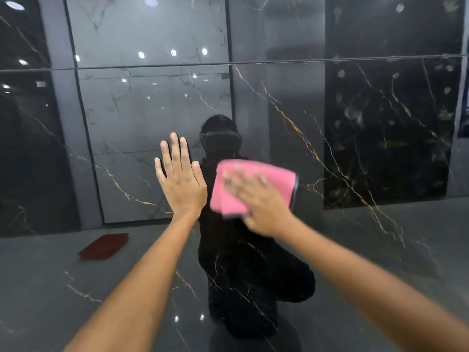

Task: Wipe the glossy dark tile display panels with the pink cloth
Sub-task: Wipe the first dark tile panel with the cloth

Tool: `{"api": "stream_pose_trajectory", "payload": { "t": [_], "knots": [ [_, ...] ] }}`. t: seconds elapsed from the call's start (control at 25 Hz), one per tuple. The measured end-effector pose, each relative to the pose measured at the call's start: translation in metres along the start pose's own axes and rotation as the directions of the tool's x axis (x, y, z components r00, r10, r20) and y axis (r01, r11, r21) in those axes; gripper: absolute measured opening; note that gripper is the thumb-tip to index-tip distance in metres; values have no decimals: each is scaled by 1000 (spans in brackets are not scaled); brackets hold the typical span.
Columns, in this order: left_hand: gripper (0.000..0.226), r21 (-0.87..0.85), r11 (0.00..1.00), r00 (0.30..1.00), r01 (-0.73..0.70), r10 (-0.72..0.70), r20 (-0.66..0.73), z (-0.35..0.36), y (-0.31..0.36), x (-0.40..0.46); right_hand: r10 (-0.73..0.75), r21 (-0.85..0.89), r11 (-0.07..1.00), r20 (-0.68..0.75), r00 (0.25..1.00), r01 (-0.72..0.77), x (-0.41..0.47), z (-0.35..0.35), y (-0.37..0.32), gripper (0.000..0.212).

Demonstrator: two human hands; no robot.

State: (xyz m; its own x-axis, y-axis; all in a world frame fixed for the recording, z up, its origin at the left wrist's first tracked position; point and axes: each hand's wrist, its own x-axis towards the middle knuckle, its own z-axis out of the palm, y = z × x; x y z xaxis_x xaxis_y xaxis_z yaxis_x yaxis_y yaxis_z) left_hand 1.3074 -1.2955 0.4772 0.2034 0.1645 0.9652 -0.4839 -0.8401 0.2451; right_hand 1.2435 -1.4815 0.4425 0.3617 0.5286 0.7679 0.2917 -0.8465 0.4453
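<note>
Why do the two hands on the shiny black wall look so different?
The left hand is bare, fingers spread and pointing up, while the right hand has the pink cloth under it. The left hand looks sharp; the right hand is blurred. The left hand sits a little higher than the right hand. Both have straight fingers laid flat against the same glossy dark tile panel.

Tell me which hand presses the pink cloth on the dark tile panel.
The right hand, flat on the folded pink cloth; the left hand rests bare.

Dim scene; ceiling lights glare off the glossy panel; right hand motion-blurred.
</note>
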Motion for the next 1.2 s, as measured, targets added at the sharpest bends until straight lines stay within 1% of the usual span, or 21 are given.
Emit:
{"api": "stream_pose_trajectory", "payload": {
  "t": [0.04, 0.12, 0.16, 0.2, 0.28, 0.36, 0.4, 0.44, 0.52, 0.6, 0.68, 0.72, 0.8, 0.84, 0.88, 0.92, 0.96, 1.04, 1.12, 1.16, 1.2],
  "knots": [
    [55, 0, 1000, 1000, -3, 3, 3, 0, 1, 0, -204, -50, 976, 153, 967, 213, -41, 19, -26, 94],
    [56, -7, 1000, 1000, -1, 2, 18, 0, 1, 0, -484, -60, 834, 396, 780, 548, -93, 24, -39, 92],
    [56, -5, 1000, 1000, -2, 2, 18, 1, 1, -2, -559, -31, 776, 428, 710, 630, -91, 20, -20, 89],
    [56, 4, 1000, 1000, -2, 2, 10, 1, 0, -3, -557, -46, 786, 381, 738, 617, -71, 9, 2, 85],
    [56, 16, 1000, 1000, 2, -2, 0, 3, 0, -2, -269, -65, 959, 106, 957, 276, 1, -27, 48, 79],
    [56, 16, 1000, 1000, -1, 1, -6, 4, 0, 0, 144, -29, 989, -88, 986, -147, 63, -60, 65, 78],
    [55, 21, 1000, 1000, -4, 4, -7, 4, 1, -1, 220, -35, 973, -157, 963, -228, 70, -57, 60, 78],
    [55, 25, 1000, 1000, -1, 1, -6, 3, 1, -3, 172, -59, 981, -173, 970, -184, 59, -43, 49, 78],
    [55, 14, 1000, 1000, 12, -12, 0, 2, -1, -4, -169, -167, 969, 91, 981, 182, -10, 1, 9, 81],
    [55, 8, 1000, 999, 15, -15, 37, -2, 1, -2, -479, -165, 810, 367, 797, 562, -81, 17, -17, 84],
    [55, -15, 1000, 997, -7, 8, 82, -10, 4, -1, -569, -119, 733, 433, 699, 670, -94, 2, 0, 89],
    [54, -58, 998, 995, -18, 23, 97, -16, 3, -7, -534, -168, 777, 335, 777, 607, -82, -12, 16, 87],
    [53, -128, 992, 994, -19, 33, 107, -27, -4, -42, -97, -144, 984, 85, 992, 108, -49, -43, 53, 76],
    [53, -132, 991, 993, -14, 29, 116, -32, -11, -69, 205, -69, 976, -29, 978, -207, -39, -57, 71, 74],
    [53, -112, 994, 991, -7, 22, 135, -36, -20, -99, 454, 24, 891, -84, 887, -453, -39, -61, 80, 74],
    [54, -76, 997, 987, -2, 14, 158, -39, -31, -125, 578, 68, 816, -119, 807, -574, -49, -54, 78, 76],
    [54, -40, 999, 982, 10, -3, 189, -38, -42, -145, 560, 16, 826, -131, 818, -563, -69, -36, 68, 82],
    [56, 18, 999, 965, 31, -35, 260, -30, -59, -170, 152, -226, 965, 87, 985, -129, -134, 11, 20, 96],
    [59, 50, 999, 954, -22, 6, 300, -20, -71, -182, -267, -230, 891, 432, 862, 391, -199, 33, -19, 101],
    [60, 59, 996, 953, -63, 43, 299, -15, -77, -186, -357, -204, 840, 489, 796, 502, -209, 31, -18, 99],
    [60, 68, 993, 955, -93, 70, 287, -10, -81, -188, -393, -218, 820, 456, 798, 529, -198, 24, -7, 94]
  ]
}}
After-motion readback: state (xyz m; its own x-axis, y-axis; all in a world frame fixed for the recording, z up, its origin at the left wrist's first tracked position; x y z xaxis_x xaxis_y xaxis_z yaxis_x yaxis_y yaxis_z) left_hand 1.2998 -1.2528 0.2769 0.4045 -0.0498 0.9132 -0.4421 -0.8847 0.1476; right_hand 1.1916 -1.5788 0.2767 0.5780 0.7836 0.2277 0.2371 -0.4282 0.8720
